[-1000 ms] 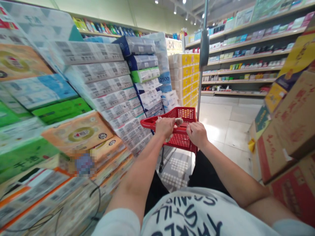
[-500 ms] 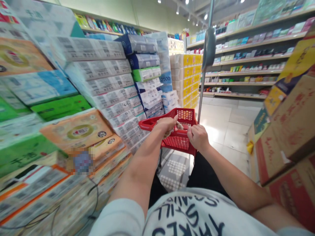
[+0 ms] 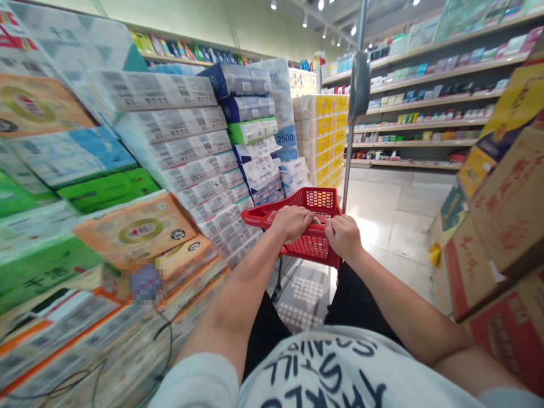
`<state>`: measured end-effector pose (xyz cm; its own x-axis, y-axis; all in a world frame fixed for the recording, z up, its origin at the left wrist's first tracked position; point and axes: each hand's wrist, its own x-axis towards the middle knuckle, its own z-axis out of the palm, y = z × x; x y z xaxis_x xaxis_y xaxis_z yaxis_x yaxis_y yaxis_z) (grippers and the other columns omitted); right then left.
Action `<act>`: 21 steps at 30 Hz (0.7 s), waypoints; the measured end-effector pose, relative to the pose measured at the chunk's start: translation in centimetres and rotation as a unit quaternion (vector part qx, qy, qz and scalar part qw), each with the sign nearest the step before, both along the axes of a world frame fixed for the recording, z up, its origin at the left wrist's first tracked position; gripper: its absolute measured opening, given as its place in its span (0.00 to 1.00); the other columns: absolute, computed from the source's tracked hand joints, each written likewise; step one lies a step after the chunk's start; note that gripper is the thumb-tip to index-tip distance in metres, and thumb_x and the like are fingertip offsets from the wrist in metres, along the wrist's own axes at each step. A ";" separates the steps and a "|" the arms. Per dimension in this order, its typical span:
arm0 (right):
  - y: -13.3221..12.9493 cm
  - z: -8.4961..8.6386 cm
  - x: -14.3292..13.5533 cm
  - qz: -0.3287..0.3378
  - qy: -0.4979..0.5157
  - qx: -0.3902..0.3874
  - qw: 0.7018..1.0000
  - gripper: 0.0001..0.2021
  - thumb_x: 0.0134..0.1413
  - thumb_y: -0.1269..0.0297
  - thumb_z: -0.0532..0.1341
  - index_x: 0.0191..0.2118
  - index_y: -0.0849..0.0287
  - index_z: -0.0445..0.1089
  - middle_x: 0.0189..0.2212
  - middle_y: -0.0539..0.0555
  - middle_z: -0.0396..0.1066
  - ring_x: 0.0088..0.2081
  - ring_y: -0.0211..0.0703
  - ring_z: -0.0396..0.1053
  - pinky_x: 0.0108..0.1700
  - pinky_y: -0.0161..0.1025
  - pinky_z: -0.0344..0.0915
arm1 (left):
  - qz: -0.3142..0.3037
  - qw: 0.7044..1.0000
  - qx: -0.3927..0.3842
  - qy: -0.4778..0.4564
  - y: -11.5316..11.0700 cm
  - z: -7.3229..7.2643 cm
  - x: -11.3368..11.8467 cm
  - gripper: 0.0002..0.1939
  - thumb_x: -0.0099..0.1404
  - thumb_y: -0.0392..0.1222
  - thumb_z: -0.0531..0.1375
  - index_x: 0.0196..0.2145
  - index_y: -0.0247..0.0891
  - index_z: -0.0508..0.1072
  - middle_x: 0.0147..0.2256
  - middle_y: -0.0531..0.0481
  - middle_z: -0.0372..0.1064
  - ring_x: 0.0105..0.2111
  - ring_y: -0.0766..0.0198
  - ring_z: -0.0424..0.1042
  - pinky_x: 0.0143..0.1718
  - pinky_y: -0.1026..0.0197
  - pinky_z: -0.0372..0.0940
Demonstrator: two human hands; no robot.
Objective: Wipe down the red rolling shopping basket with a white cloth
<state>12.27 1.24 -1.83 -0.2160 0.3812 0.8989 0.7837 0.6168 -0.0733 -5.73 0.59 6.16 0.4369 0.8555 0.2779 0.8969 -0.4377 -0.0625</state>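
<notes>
A red shopping cart with a lattice basket stands in front of my body. My right hand is wrapped round the right end of its red handle. Farther left, my left hand lies palm down over the same handle, fingers curled together and pointing right. Just past its fingertips a small beige thing peeks out. The hand covers most of it, so its kind is hidden, and I cannot tell whether the fingers also hold it.
Stacked tissue packs line the left side, with orange packs lower and nearer. A grey metal pole rises beyond the cart. Cardboard cartons crowd the right. Stocked shelves stand behind, across pale floor tiles.
My left hand has turned palm down and settled onto the handle; its raised finger has lowered. The beige thing under it is now mostly covered. My right hand keeps its grip.
</notes>
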 end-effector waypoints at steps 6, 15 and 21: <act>0.2 0.1 -0.3 -0.005 -0.001 -0.008 1.000 0.16 0.61 0.68 0.52 0.21 0.56 0.61 0.22 0.52 0.64 0.29 0.42 0.60 0.38 0.41 0.56 | 0.028 0.997 0.064 -0.019 -0.1 -1.1 0.6 0.29 0.73 0.52 0.38 0.40 0.41 0.77 0.44 0.46 0.75 0.46 0.59 0.71 0.50 0.56 0.60; -0.1 0.1 0.1 0.009 -0.009 -0.025 1.000 0.15 0.61 0.68 0.52 0.22 0.56 0.62 0.22 0.52 0.64 0.29 0.43 0.60 0.38 0.42 0.56 | 0.130 0.986 -0.097 0.050 2.2 0.5 3.5 0.36 0.70 0.61 0.36 0.36 0.38 0.79 0.40 0.41 0.76 0.43 0.51 0.74 0.47 0.50 0.63; 0.8 0.4 -0.1 0.015 -0.030 -0.036 0.999 0.15 0.62 0.67 0.51 0.23 0.57 0.63 0.23 0.53 0.65 0.29 0.43 0.61 0.39 0.41 0.56 | -0.020 0.995 0.095 -0.029 0.8 -2.0 -0.9 0.26 0.73 0.48 0.39 0.39 0.43 0.76 0.44 0.50 0.75 0.45 0.59 0.71 0.49 0.54 0.62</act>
<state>12.14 2.00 -1.45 -0.2815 0.4362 0.8547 0.7690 0.6353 -0.0710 -6.68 1.38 4.19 0.4484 0.7672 0.4587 0.8833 -0.4587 -0.0962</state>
